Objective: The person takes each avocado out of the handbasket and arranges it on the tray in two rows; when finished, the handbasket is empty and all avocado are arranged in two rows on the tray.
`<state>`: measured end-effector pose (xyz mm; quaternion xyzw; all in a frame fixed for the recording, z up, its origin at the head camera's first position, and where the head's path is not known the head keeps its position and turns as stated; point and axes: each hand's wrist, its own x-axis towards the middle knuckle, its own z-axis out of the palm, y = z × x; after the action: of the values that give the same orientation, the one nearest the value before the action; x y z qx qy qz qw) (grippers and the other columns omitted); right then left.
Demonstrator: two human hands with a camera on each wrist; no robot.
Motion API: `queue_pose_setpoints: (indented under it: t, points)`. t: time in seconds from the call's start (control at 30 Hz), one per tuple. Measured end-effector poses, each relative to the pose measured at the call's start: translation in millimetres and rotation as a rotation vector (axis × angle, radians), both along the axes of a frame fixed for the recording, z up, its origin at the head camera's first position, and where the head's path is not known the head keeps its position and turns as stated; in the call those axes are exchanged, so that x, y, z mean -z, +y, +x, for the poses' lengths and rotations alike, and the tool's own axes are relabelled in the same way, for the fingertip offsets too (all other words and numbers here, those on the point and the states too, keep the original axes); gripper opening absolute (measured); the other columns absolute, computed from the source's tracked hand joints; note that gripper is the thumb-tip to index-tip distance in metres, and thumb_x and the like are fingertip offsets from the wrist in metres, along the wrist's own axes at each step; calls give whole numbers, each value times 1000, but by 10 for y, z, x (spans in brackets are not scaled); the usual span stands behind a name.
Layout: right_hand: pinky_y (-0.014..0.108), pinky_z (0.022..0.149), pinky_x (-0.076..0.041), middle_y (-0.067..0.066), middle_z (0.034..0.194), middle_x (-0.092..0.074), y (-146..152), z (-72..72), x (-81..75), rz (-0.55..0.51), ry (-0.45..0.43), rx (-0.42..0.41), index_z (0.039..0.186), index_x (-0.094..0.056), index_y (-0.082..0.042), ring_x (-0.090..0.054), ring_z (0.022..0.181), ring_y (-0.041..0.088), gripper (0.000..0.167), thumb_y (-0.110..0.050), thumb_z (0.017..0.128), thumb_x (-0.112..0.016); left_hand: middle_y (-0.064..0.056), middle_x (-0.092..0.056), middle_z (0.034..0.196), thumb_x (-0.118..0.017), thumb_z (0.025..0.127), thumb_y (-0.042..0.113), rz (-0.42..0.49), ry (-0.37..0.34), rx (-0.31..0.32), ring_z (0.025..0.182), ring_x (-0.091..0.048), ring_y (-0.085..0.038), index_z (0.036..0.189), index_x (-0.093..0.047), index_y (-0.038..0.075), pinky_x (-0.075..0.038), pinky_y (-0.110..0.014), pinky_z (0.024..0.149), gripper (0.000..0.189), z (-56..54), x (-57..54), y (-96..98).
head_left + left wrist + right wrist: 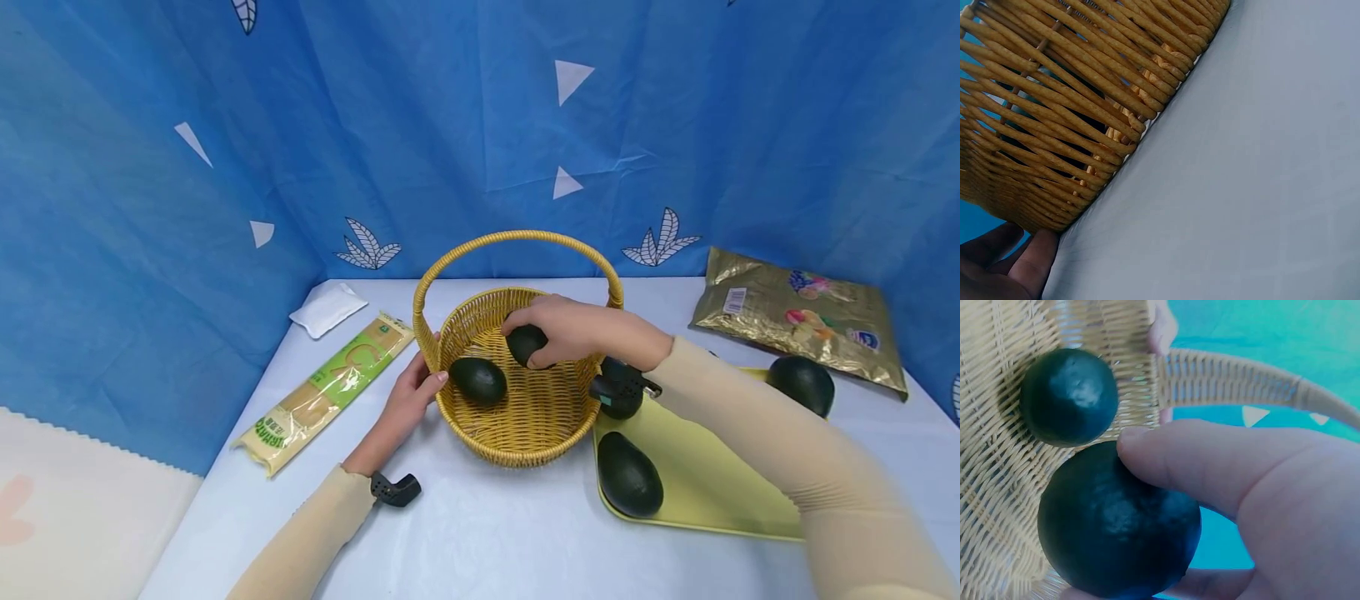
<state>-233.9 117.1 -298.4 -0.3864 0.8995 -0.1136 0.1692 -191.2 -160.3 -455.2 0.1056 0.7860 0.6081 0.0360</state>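
A yellow wicker basket [517,454] with a tall arched handle stands on the table. At its left side my left hand [408,396] grips the rim near the handle's foot; in the left wrist view its fingers [1034,262] touch the woven wall. Inside the basket, against the left wall, lies a dark green avocado [477,381]. My right hand [566,329] reaches over the basket and holds another avocado [527,343] between thumb and fingers. The right wrist view shows the held avocado [1119,519] close up, thumb on its upper side.
Right of the basket, a yellow-green tray [705,467] bears an avocado [630,475] at its front left, one [801,385] at its back, and one partly behind the wrist camera. A gold bag [802,321] lies back right. Left are a noodle packet [326,392] and a white pouch [328,310].
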Motion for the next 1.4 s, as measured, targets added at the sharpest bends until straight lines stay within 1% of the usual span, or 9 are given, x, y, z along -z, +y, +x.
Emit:
queue_pose_setpoints:
  t: [0.1, 0.3, 0.5, 0.73, 0.83, 1.03, 1.2, 1.3, 1.4]
  points:
    - [36, 82, -55, 11, 133, -63, 105, 113, -70, -43, 21, -14, 141, -60, -15, -58, 109, 26, 54, -17, 89, -75, -21, -47, 155, -53, 104, 22, -2, 3, -4, 137, -52, -37, 163, -26, 23, -57, -46, 101, 66, -2, -2, 1]
    - [33, 79, -57, 11, 132, -62, 345, 313, -156, -86, 27, 1, 138, -62, -20, -58, 110, 26, 52, -18, 88, -76, -21, -47, 155, -53, 104, 23, -6, 5, -5, 137, -51, -37, 163, -26, 23, -57, -47, 101, 65, -9, 0, 6]
    - [29, 76, -57, 10, 129, -62, 624, 516, -210, -117, 8, 9, 137, -63, -23, -60, 107, 23, 50, -17, 88, -76, -22, -46, 155, -53, 104, 21, 9, 13, 2, 137, -51, -39, 163, -26, 23, -57, -49, 101, 65, -1, 5, 7]
    - [22, 69, -57, 11, 134, -61, 931, 716, -218, -166, -57, 59, 137, -62, -24, -63, 108, 21, 50, -20, 89, -77, -17, -45, 158, -53, 104, 25, -6, -9, -10, 139, -50, -35, 163, -26, 27, -56, -49, 102, 65, 4, 3, 9]
    - [21, 67, -57, 12, 136, -61, 1072, 770, -181, -201, -70, 81, 137, -63, -23, -64, 106, 19, 50, -22, 89, -78, -18, -46, 157, -53, 104, 25, -6, -12, -6, 139, -50, -36, 163, -25, 27, -56, -48, 103, 65, 7, -5, 11]
    - [22, 67, -55, 9, 131, -65, 1364, 852, -44, -237, 3, 118, 135, -64, -23, -62, 96, 7, 50, -25, 87, -81, -19, -46, 156, -53, 104, 24, -2, -8, -3, 139, -51, -36, 163, -25, 26, -57, -48, 102, 66, 1, -5, 15]
    - [23, 63, -57, 14, 129, -65, 1606, 932, 110, -294, -46, 167, 135, -63, -18, -62, 90, 0, 50, -23, 89, -79, -18, -44, 158, -53, 104, 24, 0, -10, -5, 140, -49, -36, 163, -25, 26, -56, -49, 103, 66, 4, -6, 15]
    - [23, 62, -58, 16, 130, -64, 1746, 988, 205, -309, -68, 202, 137, -61, -16, -63, 95, -2, 51, -24, 90, -78, -17, -44, 159, -53, 104, 25, -5, -12, -9, 140, -50, -36, 163, -25, 27, -56, -49, 103, 66, 2, -5, 13]
    - [23, 63, -59, 19, 135, -62, 1873, 1040, 299, -305, -72, 243, 139, -60, -17, -60, 104, -7, 53, -24, 90, -78, -17, -44, 158, -53, 104, 25, -12, -10, -10, 139, -50, -36, 163, -25, 26, -56, -49, 102, 66, 5, -9, 11]
